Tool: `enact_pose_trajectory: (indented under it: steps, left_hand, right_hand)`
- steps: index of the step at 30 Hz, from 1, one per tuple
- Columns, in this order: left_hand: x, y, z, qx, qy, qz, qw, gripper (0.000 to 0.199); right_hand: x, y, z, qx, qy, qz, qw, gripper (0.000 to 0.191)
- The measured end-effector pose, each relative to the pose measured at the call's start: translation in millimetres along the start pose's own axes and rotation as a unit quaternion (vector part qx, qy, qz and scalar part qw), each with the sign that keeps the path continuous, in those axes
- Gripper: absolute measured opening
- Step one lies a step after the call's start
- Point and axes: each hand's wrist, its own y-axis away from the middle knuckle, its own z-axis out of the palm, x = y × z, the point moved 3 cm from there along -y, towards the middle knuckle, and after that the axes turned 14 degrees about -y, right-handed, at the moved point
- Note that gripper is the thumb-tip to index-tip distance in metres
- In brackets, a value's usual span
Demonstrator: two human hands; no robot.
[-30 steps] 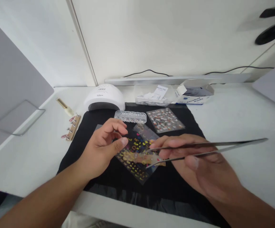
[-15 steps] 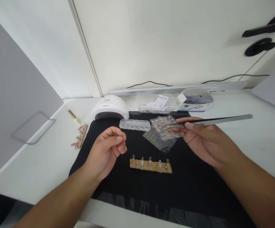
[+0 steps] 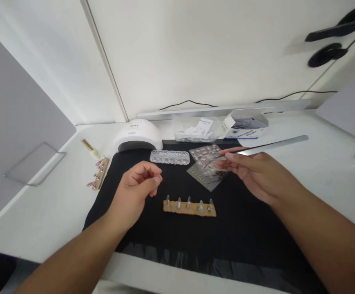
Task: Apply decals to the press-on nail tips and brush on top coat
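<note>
My right hand (image 3: 251, 171) grips a pair of metal tweezers (image 3: 275, 145), their bent tips over the nail sticker sheets (image 3: 202, 179) and their back end pointing right. My left hand (image 3: 139, 190) is curled with thumb against fingers, above the black mat; anything pinched there is too small to make out. Between and below the hands, a wooden strip (image 3: 185, 208) bears several clear nail tips (image 3: 201, 207) standing upright. Just beyond the left hand lies a clear compartment case (image 3: 169, 157) of small shiny pieces.
A white nail lamp (image 3: 138, 134) stands at the back of the black mat (image 3: 195, 241). Behind the stickers are a clear box (image 3: 195, 131) with packets and an alcohol pads box (image 3: 246, 126). At left lie a gold-capped bottle (image 3: 90, 149) and a second nail stand (image 3: 100, 174).
The view has shifted slightly. The tweezers' tips have moved a little over the sticker sheets, and the top sheet shows more fully. My left hand stays curled.
</note>
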Motion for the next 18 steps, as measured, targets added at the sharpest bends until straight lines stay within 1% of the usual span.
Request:
enact_pose_trajectory:
  steps: [4,6,12,14,18]
  left_hand:
    - [1.6,0.8,0.2,0.012,-0.026,0.003,1.000,0.016]
    - [1.2,1.1,-0.4,0.018,-0.037,0.002,0.999,0.015]
    - [-0.3,-0.1,-1.8,0.023,-0.065,0.002,0.998,0.008]
    - [-0.6,-1.0,-2.3,0.020,-0.074,0.005,0.997,0.007]
    - [-1.8,-1.4,-3.4,0.003,-0.095,0.015,0.995,0.004]
  right_hand:
    - [-2.9,1.0,-1.3,0.024,0.014,-0.020,0.999,0.035]
    - [-4.3,0.3,-2.0,0.034,0.016,-0.038,0.999,0.032]
    - [-9.0,0.0,-3.3,0.064,-0.016,-0.131,0.989,0.026]
    - [-10.4,3.3,-2.0,0.057,-0.036,-0.158,0.985,0.025]
    - [-10.8,12.2,3.5,0.012,-0.067,-0.200,0.977,0.024]
